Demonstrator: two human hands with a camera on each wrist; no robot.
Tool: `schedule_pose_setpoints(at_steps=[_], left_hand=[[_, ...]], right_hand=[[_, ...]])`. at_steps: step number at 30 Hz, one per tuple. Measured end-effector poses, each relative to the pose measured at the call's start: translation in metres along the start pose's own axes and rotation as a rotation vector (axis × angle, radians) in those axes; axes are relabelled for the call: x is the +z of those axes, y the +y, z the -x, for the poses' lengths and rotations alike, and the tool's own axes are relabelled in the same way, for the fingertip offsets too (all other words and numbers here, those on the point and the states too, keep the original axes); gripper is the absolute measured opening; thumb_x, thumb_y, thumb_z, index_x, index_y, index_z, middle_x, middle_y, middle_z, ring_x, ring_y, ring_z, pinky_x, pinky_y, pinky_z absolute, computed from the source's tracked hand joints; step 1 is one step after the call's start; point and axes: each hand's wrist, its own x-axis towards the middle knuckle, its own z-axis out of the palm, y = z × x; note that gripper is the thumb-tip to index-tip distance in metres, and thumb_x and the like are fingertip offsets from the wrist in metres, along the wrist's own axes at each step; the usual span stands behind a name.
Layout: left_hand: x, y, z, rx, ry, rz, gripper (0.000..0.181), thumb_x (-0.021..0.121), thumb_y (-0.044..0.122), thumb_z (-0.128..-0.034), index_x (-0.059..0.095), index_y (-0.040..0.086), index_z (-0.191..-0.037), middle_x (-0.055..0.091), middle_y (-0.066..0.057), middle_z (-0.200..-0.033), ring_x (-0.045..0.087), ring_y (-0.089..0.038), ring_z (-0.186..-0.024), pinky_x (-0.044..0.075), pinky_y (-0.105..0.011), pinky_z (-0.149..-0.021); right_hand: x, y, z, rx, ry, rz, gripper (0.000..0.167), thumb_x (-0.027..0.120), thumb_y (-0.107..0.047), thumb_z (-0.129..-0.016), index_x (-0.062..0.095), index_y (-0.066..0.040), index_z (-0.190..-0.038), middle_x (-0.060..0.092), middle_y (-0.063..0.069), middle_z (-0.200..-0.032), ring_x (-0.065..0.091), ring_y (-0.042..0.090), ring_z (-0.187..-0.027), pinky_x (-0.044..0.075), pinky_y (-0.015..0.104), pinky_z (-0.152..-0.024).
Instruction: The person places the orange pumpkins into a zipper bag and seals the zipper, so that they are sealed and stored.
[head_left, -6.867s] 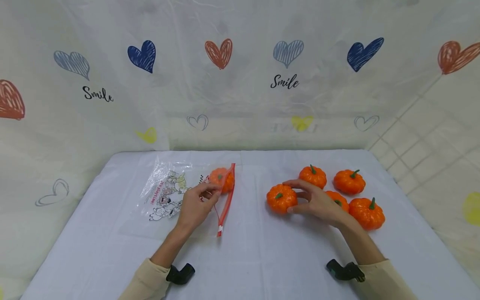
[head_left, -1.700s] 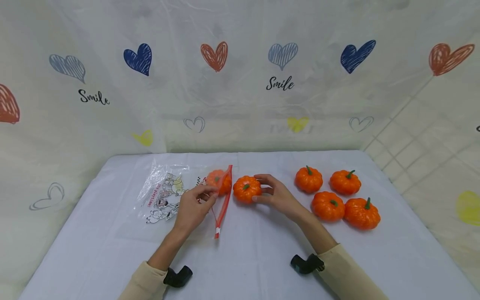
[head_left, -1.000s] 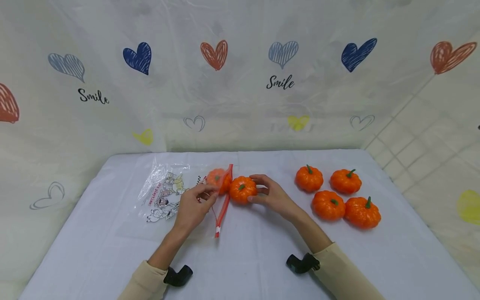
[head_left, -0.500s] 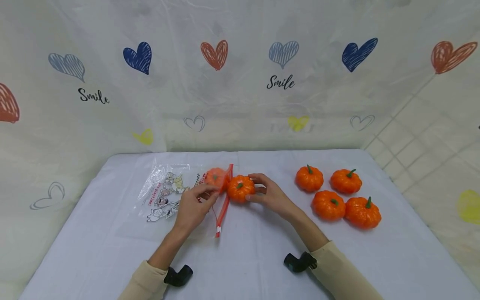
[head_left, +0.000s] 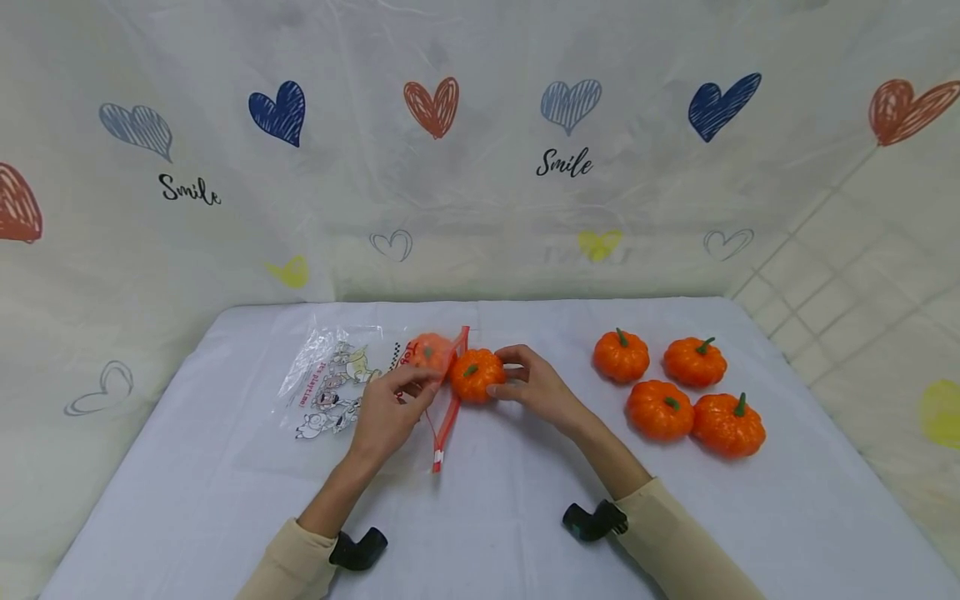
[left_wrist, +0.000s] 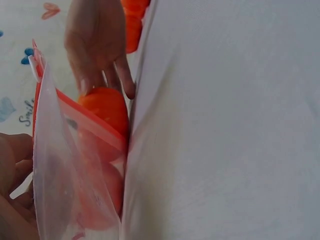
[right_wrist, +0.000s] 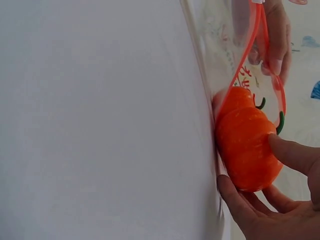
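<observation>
A clear printed zip bag (head_left: 333,400) with a red zip edge (head_left: 450,425) lies flat on the left of the table. My left hand (head_left: 390,417) pinches the upper film at the bag's mouth and lifts it, so the mouth gapes in the left wrist view. One small orange pumpkin (head_left: 429,350) sits inside, behind the film. At the mouth, a second pumpkin (right_wrist: 250,150) touches the first and is partly past the red edge. My right hand (head_left: 536,387) holds this second pumpkin from its right side, thumb and fingers around it.
Several more orange pumpkins with green stems, such as the front right pumpkin (head_left: 729,427), stand grouped on the right of the white-covered table (head_left: 480,533). A pale curtain (head_left: 480,192) printed with hearts hangs behind the table's far edge.
My right hand has brought the second pumpkin leftward from near the group to the bag's mouth. The inner pumpkin has shifted slightly left, deeper into the bag. My left hand keeps its place.
</observation>
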Motion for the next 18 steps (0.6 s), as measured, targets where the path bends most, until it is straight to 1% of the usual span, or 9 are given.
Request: schedule_pose_setpoints(at_steps=[5,7,12,15,18], left_hand=[[0.0002,-0.0010,0.0004,0.002,0.008,0.008,0.018,0.076,0.016,-0.0947,0.081,0.017,-0.112,0.075,-0.003,-0.097,0.063,-0.017,-0.089,0.053,-0.019,-0.073],[0.0002,-0.0016,0.0006,0.006,0.010,0.007,0.018,0.076,0.015,-0.0945,0.081,0.017,-0.112,0.075,-0.003,-0.097,0.063,-0.017,-0.089,0.053,-0.019,-0.072],[-0.0002,-0.0011,0.0011,0.015,0.013,0.001,0.017,0.076,0.018,-0.0952,0.081,0.017,-0.111,0.075,-0.002,-0.096,0.063,-0.017,-0.087,0.054,-0.019,-0.070],[0.0000,-0.0005,0.0010,0.008,0.015,0.003,0.016,0.075,0.019,-0.0961,0.081,0.017,-0.111,0.074,-0.002,-0.095,0.063,-0.017,-0.087,0.054,-0.020,-0.069],[0.0001,0.0007,0.0008,0.001,0.018,0.010,0.016,0.075,0.019,-0.0964,0.081,0.017,-0.111,0.074,-0.002,-0.095,0.063,-0.017,-0.087,0.054,-0.020,-0.069]], right_hand=[[0.0004,0.0000,-0.0002,-0.030,0.015,0.028,0.057,0.080,-0.019,-0.092,0.054,-0.009,-0.142,0.057,0.012,-0.147,0.060,0.033,-0.134,0.052,0.048,-0.111],[0.0006,-0.0005,0.0003,-0.043,0.016,0.037,0.057,0.080,-0.020,-0.092,0.055,-0.010,-0.142,0.059,0.011,-0.146,0.061,0.033,-0.132,0.055,0.047,-0.107],[0.0013,-0.0025,0.0026,-0.043,0.008,0.024,0.057,0.080,-0.021,-0.092,0.056,-0.013,-0.142,0.059,0.010,-0.145,0.063,0.032,-0.128,0.062,0.041,-0.095],[0.0016,-0.0030,0.0030,-0.046,0.002,0.021,0.057,0.080,-0.022,-0.092,0.056,-0.013,-0.143,0.059,0.011,-0.145,0.064,0.032,-0.126,0.062,0.040,-0.094],[0.0020,-0.0030,0.0023,-0.046,0.006,0.024,0.056,0.080,-0.021,-0.092,0.056,-0.012,-0.142,0.060,0.011,-0.144,0.064,0.031,-0.126,0.061,0.041,-0.096]])
